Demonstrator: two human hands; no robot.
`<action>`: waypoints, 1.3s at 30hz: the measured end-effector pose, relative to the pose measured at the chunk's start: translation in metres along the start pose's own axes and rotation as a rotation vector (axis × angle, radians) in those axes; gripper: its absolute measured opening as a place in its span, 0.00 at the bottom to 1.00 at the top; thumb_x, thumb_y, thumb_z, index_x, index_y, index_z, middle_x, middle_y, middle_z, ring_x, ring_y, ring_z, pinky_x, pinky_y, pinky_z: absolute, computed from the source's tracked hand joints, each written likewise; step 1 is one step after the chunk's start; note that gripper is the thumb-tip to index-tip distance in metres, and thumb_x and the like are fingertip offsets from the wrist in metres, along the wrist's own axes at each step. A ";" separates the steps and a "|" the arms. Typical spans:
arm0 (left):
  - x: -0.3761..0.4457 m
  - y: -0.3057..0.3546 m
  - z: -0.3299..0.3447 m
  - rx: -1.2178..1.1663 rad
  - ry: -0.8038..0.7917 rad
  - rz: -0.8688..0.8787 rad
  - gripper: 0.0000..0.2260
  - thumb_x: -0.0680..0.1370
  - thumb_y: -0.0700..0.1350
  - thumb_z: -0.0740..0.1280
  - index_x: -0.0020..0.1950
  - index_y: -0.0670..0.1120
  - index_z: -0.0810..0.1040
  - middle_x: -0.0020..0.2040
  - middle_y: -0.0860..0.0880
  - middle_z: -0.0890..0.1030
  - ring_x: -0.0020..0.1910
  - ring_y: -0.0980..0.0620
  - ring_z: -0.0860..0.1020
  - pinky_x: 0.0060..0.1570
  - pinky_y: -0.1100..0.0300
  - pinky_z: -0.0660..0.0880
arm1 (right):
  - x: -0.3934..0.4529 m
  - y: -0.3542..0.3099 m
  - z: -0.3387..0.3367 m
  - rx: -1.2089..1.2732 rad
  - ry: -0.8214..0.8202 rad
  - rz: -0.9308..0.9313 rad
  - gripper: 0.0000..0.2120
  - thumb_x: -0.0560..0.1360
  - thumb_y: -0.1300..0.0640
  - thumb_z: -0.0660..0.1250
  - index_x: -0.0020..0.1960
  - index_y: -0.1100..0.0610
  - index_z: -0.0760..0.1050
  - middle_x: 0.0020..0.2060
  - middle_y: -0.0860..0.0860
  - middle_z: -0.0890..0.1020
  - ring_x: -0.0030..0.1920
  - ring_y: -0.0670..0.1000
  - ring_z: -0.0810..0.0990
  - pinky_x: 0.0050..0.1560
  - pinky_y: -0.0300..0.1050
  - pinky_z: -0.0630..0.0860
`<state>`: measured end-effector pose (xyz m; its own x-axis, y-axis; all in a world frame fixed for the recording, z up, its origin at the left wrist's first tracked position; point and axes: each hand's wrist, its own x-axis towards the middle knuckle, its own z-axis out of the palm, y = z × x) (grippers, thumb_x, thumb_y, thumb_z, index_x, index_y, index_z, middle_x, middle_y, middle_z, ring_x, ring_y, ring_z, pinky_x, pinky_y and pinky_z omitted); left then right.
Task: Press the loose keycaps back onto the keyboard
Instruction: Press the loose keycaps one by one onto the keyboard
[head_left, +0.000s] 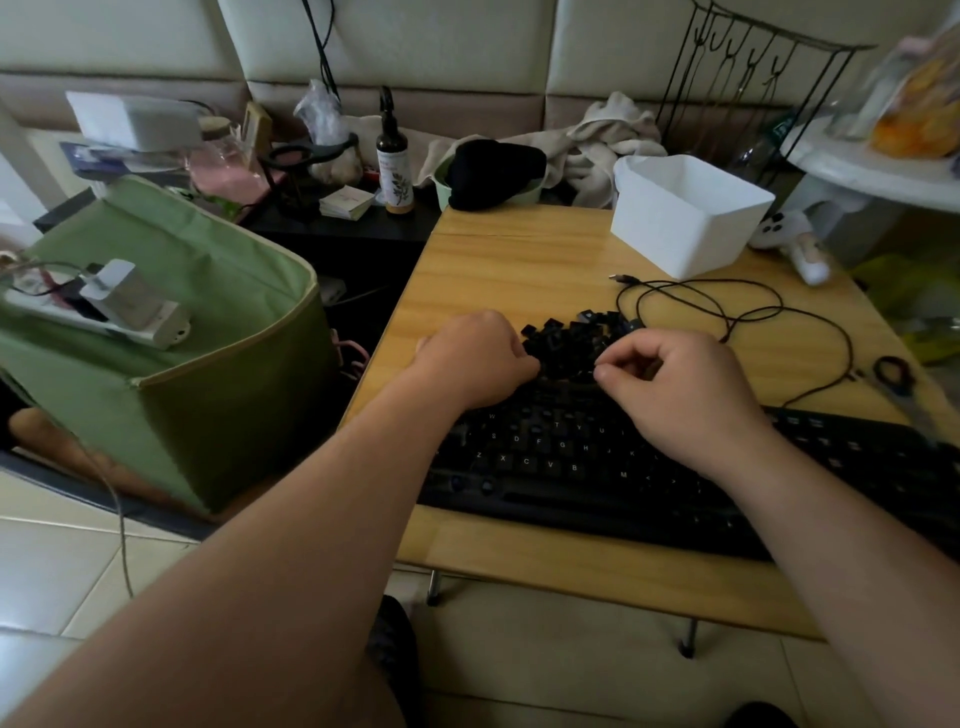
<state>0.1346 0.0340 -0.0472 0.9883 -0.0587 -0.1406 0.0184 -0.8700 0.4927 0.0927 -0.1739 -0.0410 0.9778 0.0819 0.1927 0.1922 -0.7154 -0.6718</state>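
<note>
Cluttered room around me, cushioned wall panels at the far side, and a light wooden surface (519, 270) that carries the job. On it the black keyboard (571, 467) lies along the near edge, with letter keys showing in its middle rows, and just beyond its far edge sits the pile of loose keycaps (571, 338), black and jumbled, some lying upside down. Both of my hands are at that pile: the left hand (472, 358) rests at its left side with fingers curled in against the caps, and I cannot tell whether they hold one; the right hand (675, 384) is at the near right side, thumb and forefinger drawn together as if pinching something small, though what sits between them is hidden. I judge this to be the picking step, before any pressing. To do it well I would lift out one cap only, turn it so its legend faces up and reads the right way, match it to its bare switch, set it square on the stem, and press straight down with a flat fingertip rather than at a tilt. A black cable (753, 312) loops right of the pile, near a white bin (685, 228); I would keep caps from sliding under it.
</note>
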 end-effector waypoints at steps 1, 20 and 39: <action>0.001 -0.001 -0.001 0.010 -0.012 0.004 0.11 0.81 0.56 0.68 0.40 0.55 0.81 0.43 0.53 0.83 0.47 0.48 0.80 0.60 0.40 0.77 | 0.000 0.001 0.001 0.001 -0.004 -0.001 0.06 0.77 0.52 0.74 0.42 0.43 0.83 0.36 0.40 0.82 0.38 0.39 0.79 0.34 0.34 0.70; -0.002 -0.059 -0.045 -0.092 -0.013 0.016 0.10 0.82 0.44 0.69 0.49 0.60 0.86 0.50 0.55 0.82 0.50 0.56 0.79 0.53 0.55 0.76 | -0.002 -0.001 0.001 0.032 -0.028 -0.048 0.08 0.77 0.54 0.74 0.40 0.44 0.83 0.34 0.37 0.81 0.34 0.40 0.79 0.32 0.28 0.71; -0.030 -0.043 -0.040 -0.574 0.050 0.139 0.10 0.85 0.43 0.65 0.60 0.54 0.85 0.49 0.55 0.84 0.45 0.59 0.79 0.48 0.62 0.76 | -0.005 -0.019 0.010 0.162 0.022 -0.160 0.10 0.76 0.56 0.75 0.55 0.44 0.83 0.39 0.43 0.81 0.37 0.44 0.77 0.39 0.29 0.72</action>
<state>0.1102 0.0922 -0.0298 0.9930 -0.1180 -0.0078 -0.0465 -0.4506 0.8915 0.0849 -0.1540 -0.0368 0.9321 0.1689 0.3205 0.3574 -0.5733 -0.7373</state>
